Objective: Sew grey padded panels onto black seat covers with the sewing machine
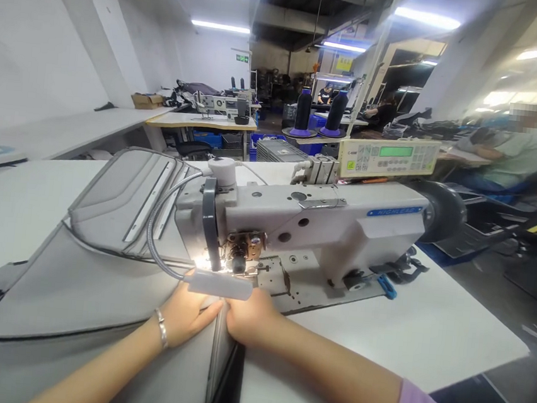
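Observation:
A large grey padded cover [111,300] with dark piped seams lies under the needle area of a white sewing machine [323,226]. My left hand [184,317], with a silver bracelet at the wrist, rests on the cover left of the seam. Its thumb is stretched out toward the right, and its other fingertips are partly hidden by the lamp head. My right hand [254,320] is curled closed on the cover's right edge, close to the needle. A small lamp [220,284] on a bendy metal neck hangs over both hands, lighting the stitching spot and hiding the needle point.
Two black thread cones [303,113] stand behind the machine. A control panel [389,159] sits on top of it. Blue snips [386,287] lie by the machine's base on the white table [378,345]. Another sewing machine [223,105] stands behind; a blurred person [523,150] sits at right.

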Available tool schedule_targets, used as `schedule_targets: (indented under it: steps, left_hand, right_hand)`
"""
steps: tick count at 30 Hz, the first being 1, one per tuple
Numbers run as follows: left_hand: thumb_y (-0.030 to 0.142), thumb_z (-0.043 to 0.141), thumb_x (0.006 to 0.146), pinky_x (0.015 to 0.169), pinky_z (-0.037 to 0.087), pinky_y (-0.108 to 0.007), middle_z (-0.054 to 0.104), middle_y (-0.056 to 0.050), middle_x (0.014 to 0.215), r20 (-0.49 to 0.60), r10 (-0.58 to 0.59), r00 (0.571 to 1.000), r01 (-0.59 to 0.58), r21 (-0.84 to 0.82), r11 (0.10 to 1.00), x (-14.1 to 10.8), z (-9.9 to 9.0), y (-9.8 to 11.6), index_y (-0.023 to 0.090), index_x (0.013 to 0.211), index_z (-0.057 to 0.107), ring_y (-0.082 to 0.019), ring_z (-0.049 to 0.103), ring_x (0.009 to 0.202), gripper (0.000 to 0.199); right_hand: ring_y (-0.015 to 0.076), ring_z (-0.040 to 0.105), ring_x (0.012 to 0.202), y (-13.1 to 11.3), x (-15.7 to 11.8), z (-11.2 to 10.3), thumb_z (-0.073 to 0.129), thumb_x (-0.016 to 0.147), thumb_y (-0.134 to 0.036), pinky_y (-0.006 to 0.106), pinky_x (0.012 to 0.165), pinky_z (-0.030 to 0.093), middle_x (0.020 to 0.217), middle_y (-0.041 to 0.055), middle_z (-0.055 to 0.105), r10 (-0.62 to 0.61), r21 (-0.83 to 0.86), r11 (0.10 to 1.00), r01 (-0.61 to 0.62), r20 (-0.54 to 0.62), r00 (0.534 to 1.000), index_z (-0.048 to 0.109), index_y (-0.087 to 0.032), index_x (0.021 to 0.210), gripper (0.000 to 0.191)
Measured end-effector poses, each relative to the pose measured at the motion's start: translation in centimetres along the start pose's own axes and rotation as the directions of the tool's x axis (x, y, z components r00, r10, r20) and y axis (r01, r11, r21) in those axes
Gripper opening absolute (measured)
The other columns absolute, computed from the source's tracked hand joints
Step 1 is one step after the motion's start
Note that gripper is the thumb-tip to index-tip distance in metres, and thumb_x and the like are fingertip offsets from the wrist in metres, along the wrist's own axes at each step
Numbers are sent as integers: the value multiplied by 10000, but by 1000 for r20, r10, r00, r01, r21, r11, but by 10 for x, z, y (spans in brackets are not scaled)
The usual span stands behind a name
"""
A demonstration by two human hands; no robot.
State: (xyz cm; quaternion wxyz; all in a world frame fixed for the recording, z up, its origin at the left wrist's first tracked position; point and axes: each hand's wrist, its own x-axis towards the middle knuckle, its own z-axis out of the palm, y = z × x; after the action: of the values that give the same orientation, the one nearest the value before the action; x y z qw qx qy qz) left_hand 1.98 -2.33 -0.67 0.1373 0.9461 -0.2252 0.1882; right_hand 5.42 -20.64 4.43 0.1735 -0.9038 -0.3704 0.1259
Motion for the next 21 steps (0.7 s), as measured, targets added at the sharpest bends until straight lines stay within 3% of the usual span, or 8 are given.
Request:
schedule_targets:
  steps: [6,11,17,21]
  left_hand:
    - [338,418,925,914,439,-431,652,-89,1182,29,-45,999,45,-2,999,-3,-3,10,196,1211,596,-259,603,1004,366]
    - [317,416,926,952,410,-440,649,-90,1184,27,-52,998,53,-17,998,-3,-6,17,205,1230,586,-247,604,979,365]
    - [358,400,931,909,440,-444,683,-93,1102,62,-65,996,65,-1,998,-1,-3,9,204,1211,600,-257,619,968,377]
    - [382,413,922,924,440,-449,696,-84,1055,7,-43,999,43,2,999,3,-1,3,205,1146,628,-257,618,978,358]
  right_hand:
    - [263,624,1047,0,-5,1,469,796,-205,342,826,494,1164,78,654,7,-3,1000,-7,-12,1000,637,-231,1086,336]
    - [275,634,1006,1,-7,3,473,799,-224,368,802,494,1157,88,655,1,-11,1000,-2,-11,1000,629,-243,1107,345]
    - [294,632,993,4,1,6,460,803,-200,386,799,485,1124,108,667,-6,-10,1000,5,-47,999,680,-210,1011,303]
    - [264,629,1002,9,5,11,457,807,-201,347,825,474,1081,94,687,14,22,1000,-12,-102,995,706,-200,976,301]
